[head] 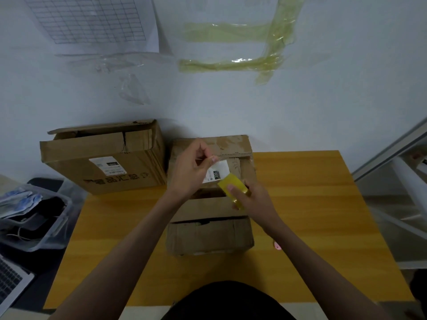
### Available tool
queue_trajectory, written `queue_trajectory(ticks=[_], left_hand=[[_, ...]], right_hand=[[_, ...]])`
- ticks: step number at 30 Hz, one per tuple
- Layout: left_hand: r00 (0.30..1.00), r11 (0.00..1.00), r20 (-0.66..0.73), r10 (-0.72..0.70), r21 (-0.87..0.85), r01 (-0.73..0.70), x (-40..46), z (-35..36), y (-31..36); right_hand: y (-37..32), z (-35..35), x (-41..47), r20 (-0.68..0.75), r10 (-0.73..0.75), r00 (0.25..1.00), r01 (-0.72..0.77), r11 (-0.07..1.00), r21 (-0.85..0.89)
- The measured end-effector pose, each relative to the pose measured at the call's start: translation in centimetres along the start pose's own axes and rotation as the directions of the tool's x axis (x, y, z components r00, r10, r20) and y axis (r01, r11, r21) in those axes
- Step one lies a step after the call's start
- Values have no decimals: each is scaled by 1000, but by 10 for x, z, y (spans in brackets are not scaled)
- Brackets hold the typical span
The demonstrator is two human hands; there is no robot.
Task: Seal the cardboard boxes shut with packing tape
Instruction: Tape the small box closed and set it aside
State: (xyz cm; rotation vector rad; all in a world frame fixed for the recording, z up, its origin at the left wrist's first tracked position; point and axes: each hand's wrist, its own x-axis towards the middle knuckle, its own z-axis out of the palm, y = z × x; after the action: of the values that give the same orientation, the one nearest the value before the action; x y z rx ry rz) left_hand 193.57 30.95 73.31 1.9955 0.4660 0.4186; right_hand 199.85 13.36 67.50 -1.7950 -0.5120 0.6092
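The right hand is wrapped round a roll of yellow packing tape, thumb laid across its outer face. Up and to its left, the left hand pinches something thin between thumb and forefinger — most likely the tape's free end, though the clear film itself is too faint to confirm. The roll sits on edge in the grip, its flat side tilted toward the left hand, so any strip would run between the two hands, slanting away from the person.

Tape like this should be light and limp and quick to stick to itself; best held by the roll's rim and the very tip of the strip, kept taut.

Directly beneath both hands is the small cardboard box — flaps loosely closed, creased and soft-looking. Beyond the left hand stands a larger cardboard box, its top unsealed. Both rest on the yellow table.
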Motion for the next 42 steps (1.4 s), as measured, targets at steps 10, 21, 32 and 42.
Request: queue_trajectory(ticks=[10, 21, 32, 42], left_hand=[[992, 993, 65, -108, 59, 104, -1, 0, -10], [993, 981, 64, 99, 162, -108, -18, 15, 16], [997, 993, 4, 83, 82, -83, -29, 20, 16], [983, 996, 181, -20, 87, 5, -27, 22, -7]], right_hand=[[32, -1, -25, 179, 80, 981, -46, 982, -181], [28, 0, -24, -62, 25, 998, -41, 962, -268], [27, -13, -30, -141, 179, 974, -218, 914, -341], [39, -42, -67, -18, 298, 954, -297, 941, -164]])
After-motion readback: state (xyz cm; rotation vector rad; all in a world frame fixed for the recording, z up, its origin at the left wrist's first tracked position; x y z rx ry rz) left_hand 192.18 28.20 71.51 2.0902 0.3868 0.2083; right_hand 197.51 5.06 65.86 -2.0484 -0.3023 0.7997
